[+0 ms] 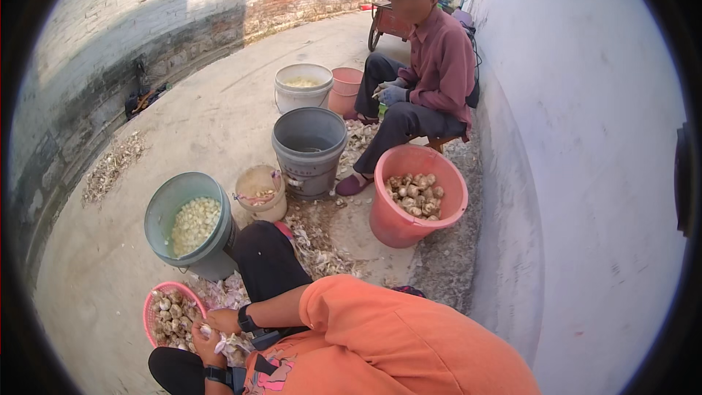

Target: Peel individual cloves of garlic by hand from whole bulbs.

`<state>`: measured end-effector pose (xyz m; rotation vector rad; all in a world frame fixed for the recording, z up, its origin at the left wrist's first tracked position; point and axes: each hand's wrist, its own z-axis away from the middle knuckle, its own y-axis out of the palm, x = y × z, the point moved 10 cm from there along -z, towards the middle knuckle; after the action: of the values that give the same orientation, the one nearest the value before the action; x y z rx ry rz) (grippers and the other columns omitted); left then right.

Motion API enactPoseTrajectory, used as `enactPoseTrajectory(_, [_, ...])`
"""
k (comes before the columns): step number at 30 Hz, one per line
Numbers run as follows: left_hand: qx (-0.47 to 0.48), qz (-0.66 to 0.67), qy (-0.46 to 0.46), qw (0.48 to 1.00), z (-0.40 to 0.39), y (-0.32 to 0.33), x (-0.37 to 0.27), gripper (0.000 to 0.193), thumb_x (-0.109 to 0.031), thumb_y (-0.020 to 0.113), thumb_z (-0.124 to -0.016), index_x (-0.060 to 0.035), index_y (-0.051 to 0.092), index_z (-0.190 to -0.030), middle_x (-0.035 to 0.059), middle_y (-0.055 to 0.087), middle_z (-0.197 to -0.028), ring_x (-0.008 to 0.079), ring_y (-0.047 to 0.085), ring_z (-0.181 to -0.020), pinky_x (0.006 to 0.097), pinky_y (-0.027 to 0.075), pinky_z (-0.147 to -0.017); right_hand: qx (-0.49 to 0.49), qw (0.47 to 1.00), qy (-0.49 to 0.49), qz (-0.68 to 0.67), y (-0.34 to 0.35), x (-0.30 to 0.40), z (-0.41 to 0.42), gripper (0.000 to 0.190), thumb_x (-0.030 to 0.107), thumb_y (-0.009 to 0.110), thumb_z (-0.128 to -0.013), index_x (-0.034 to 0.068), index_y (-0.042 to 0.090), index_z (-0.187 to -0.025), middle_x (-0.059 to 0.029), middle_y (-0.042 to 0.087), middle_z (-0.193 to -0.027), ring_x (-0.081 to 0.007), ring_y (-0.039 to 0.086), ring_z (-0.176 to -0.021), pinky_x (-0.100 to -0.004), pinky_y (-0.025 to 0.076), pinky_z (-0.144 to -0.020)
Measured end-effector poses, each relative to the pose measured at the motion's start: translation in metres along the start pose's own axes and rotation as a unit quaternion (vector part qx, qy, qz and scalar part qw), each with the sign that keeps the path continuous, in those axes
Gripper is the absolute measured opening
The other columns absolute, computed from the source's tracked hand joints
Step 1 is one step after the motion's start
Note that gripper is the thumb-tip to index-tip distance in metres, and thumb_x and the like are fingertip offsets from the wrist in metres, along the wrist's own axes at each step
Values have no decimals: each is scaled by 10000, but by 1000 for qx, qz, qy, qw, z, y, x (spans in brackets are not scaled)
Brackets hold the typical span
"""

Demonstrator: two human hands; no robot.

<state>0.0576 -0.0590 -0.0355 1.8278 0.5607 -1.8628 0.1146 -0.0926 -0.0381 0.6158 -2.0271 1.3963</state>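
Note:
My right hand [224, 320] and my left hand [205, 343] meet at the lower left, fingers closed around a small whitish piece of garlic [205, 330]. Papery garlic skins [233, 345] lie beside and below them. Just beyond my hands, a pink plastic basket [202, 303] holds whole garlic bulbs [174, 312]. A grey-green bucket [159, 189] with peeled cloves [196, 222], apparently in water, stands past my right knee. My fingers hide part of the garlic.
A co-worker [439, 60] in gloves sits near the wall [581, 120]. A pink bucket of bulbs [392, 225], a dark grey bucket [310, 156], a small tub [263, 175], a white bucket [304, 100] and a pink pail [345, 88] stand around. Skins litter the ground [318, 247].

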Motion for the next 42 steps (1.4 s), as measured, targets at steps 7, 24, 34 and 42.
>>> enactPoseTrajectory(7, [-11,40,-34,999,9,-8,-4,248,44,512,-771,-25,437,-998,64,533,-841,130,534,-711,253,452,-613,130,810,390,-419,16,-14,25,407,351,338,-891,17,542,-781,-96,487,-571,-249,494,-423,-382,403,-411])
enactPoseTrajectory(24, [2,81,-61,995,4,2,-9,292,49,471,-744,-48,439,-1018,51,520,-884,132,534,-724,254,461,-631,-30,971,97,-216,-14,-13,8,347,335,428,-869,2,521,-887,-160,574,-760,-284,591,-687,-388,453,-581])
enactPoseTrajectory(34, [20,159,-83,984,14,7,-19,268,63,436,-740,-55,401,-978,85,525,-838,154,545,-713,276,476,-626,-61,705,407,-577,2,-27,33,433,461,381,-844,83,528,-692,-10,420,-491,-92,313,-321,-253,210,-306])
enactPoseTrajectory(42, [-23,131,-92,987,6,-9,1,116,52,422,-755,-38,428,-828,68,511,-751,168,540,-667,304,487,-646,22,600,327,-730,-18,11,23,431,473,350,-865,105,511,-710,18,388,-475,-58,278,-346,-207,216,-316])
